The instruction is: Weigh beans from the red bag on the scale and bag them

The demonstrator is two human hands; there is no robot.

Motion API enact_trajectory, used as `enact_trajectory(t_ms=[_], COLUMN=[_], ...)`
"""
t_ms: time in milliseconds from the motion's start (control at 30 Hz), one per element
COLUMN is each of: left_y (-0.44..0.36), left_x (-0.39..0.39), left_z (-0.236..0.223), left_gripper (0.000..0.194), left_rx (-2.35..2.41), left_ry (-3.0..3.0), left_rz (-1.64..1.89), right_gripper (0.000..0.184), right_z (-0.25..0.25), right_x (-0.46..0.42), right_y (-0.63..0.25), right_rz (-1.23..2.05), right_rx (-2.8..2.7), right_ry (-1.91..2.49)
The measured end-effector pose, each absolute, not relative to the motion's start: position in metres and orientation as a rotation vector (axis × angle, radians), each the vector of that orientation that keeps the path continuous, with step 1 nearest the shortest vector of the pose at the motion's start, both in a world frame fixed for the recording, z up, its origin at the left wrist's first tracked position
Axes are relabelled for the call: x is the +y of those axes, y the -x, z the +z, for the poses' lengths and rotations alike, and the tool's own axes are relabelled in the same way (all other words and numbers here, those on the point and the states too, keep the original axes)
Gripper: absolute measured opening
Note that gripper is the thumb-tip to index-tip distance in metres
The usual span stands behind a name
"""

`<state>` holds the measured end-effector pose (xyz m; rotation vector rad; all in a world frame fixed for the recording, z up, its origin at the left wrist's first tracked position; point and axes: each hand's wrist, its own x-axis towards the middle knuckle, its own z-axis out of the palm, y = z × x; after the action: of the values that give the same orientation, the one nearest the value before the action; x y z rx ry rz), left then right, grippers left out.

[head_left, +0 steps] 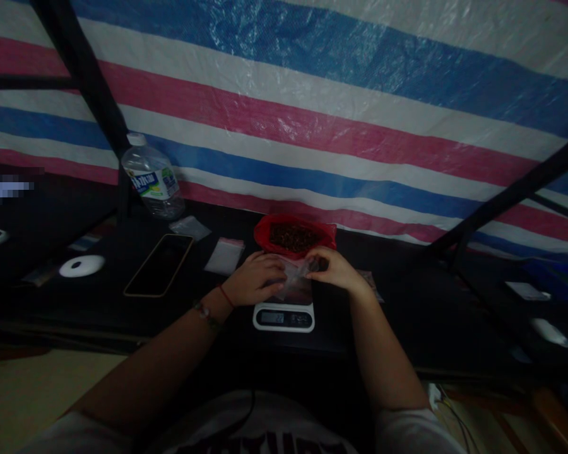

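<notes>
A white digital scale (284, 317) lies in front of me on the dark table, its display lit. On its platform is a clear plastic bag (294, 277). My left hand (260, 277) rests on the bag's left side, palm down with fingers stretched out. From the other side, my right hand (332, 268) pinches the bag's upper right part between thumb and fingers. Just behind both hands sits an open red bag (262, 234) filled with small dark brown pieces (293, 237). Whether anything is inside the clear bag is too dim to tell.
Left of my hands lie a stack of small clear bags (224, 256), a phone (159, 265), another clear bag (190, 227) and a white oval object (82, 265). A large plastic bottle (154, 180) stands behind them. Black metal bars (82, 75) and a striped sheet (284, 120) bound the table.
</notes>
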<state>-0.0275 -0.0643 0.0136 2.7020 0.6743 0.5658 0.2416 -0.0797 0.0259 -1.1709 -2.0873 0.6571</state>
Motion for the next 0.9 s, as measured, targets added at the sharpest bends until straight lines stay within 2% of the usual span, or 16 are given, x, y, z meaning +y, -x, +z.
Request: enact_trajectory(t_ms=[200, 400, 600, 900], left_y=[0.026, 0.034, 0.036, 0.035], left_x=[-0.065, -0.059, -0.056, -0.055], left_z=[0.009, 0.006, 0.006, 0.008], left_gripper=[0.042, 0.043, 0.041, 0.044], left_rx=[0.722, 0.685, 0.716, 0.89], left_ry=[-2.705, -2.596, -2.484, -2.457], left_rz=[0.645, 1.049, 1.24, 1.329], right_gripper=[0.037, 0.049, 0.018, 0.014], right_z=[0.025, 0.028, 0.03, 0.029], right_x=[-0.081, -0.08, -0.079, -0.082], right_y=[-0.237, -0.241, -0.244, -0.238], right_rz=[0.696, 0.548, 0.162, -0.023], right_rx=[-2.136, -2.113, -1.785, -1.729], right_ry=[1.17, 1.133, 1.114, 1.142])
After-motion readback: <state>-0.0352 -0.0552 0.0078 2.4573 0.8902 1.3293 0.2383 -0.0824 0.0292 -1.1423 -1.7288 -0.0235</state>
